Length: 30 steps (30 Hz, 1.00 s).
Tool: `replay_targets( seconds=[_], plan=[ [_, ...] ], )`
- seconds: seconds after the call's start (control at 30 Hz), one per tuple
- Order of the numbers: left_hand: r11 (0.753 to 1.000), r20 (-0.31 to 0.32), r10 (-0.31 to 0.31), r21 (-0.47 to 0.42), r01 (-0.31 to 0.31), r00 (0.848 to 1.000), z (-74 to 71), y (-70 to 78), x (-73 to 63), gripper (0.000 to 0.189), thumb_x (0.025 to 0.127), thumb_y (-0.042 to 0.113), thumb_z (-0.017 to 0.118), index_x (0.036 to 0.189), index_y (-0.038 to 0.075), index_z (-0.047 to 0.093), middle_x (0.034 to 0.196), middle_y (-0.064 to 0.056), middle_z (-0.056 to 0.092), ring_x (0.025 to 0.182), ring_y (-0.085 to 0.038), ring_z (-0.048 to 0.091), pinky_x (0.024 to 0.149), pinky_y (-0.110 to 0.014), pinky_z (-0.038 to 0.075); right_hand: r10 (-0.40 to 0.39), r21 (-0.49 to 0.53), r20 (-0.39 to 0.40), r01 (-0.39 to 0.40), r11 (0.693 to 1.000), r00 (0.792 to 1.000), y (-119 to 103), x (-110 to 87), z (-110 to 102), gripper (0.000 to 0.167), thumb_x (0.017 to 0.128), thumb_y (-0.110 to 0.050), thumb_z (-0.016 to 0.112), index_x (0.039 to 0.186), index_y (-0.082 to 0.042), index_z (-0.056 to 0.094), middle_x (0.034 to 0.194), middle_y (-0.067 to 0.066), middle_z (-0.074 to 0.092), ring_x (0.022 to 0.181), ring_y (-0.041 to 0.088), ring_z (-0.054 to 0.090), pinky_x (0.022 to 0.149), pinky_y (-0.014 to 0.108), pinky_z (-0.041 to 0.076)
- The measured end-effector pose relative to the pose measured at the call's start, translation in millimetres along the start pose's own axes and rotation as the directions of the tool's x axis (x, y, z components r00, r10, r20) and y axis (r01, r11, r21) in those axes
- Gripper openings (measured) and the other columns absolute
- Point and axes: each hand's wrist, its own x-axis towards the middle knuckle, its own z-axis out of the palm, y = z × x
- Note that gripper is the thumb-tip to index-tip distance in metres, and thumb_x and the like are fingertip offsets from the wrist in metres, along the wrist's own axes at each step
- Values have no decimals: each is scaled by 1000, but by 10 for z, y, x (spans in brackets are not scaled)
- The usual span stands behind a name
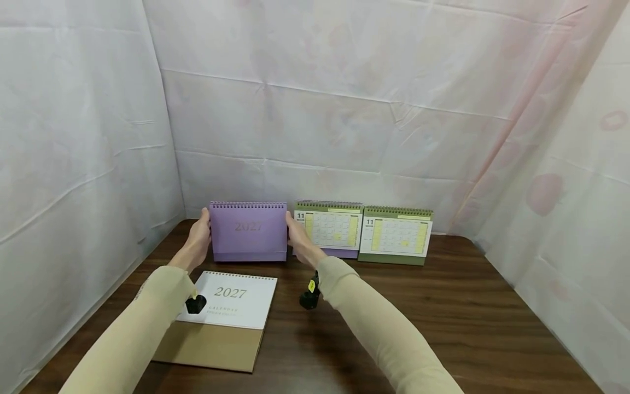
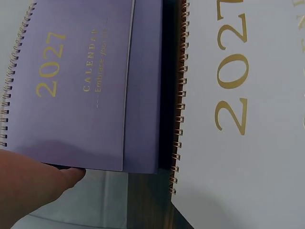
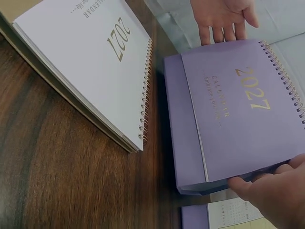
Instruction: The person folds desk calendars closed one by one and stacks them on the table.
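Note:
A purple 2027 desk calendar (image 1: 249, 232) stands upright at the back left, between my two hands. My left hand (image 1: 199, 238) touches its left side edge. In the right wrist view, the fingers of that hand (image 3: 221, 21) look straight, with their tips partly hidden behind the cover, and its thumb is spread away. My right hand (image 1: 301, 241) grips the right side edge, its bent fingers and thumb close to the open side of the stand. Nearer me lies a white 2027 calendar (image 1: 236, 298) on a tan base, its spiral edge towards the purple one.
Two green-topped calendars stand side by side right of the purple one: one with a purple base (image 1: 330, 227), the other with a green base (image 1: 395, 235). Pale cloth (image 1: 320, 120) hangs behind the dark wooden table (image 1: 467, 312) and along both sides.

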Motion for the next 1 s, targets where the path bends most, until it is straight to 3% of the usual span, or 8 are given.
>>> replay_targets(
  seconds=[0.37,0.6,0.8,1.0],
  plan=[
    [999,19,-12,40,11,1000,74,108,-99,77,97,63,5,152,14,-17,160,-5,-21,148,-24,-19,123,-42,-7,-39,17,0,39,999,999,-31,-83,-68,67,104,-50,22,155,-7,16,163,11,13,150,34,14,117,57,23],
    [995,-15,-53,87,54,998,125,175,-174,76,97,63,5,153,16,-15,160,-4,-19,149,-25,-16,123,-45,-5,-28,42,7,28,999,1000,-57,-164,-95,63,105,-49,19,151,-7,29,159,13,27,147,33,24,114,60,28],
    [993,-19,-56,105,58,998,164,230,-217,74,99,60,5,153,14,-12,161,-6,-17,149,-27,-14,123,-46,-3,-26,-16,14,26,1000,1000,-119,-277,-139,68,103,-54,16,155,-10,19,162,12,18,148,35,21,114,57,29],
    [989,-13,-77,124,78,997,237,288,-254,77,98,61,4,153,10,-13,161,-10,-16,149,-30,-11,123,-47,0,-37,-52,37,39,998,999,-183,-370,-223,68,103,-56,13,155,-13,21,162,10,17,148,36,19,108,62,34]
  ],
)
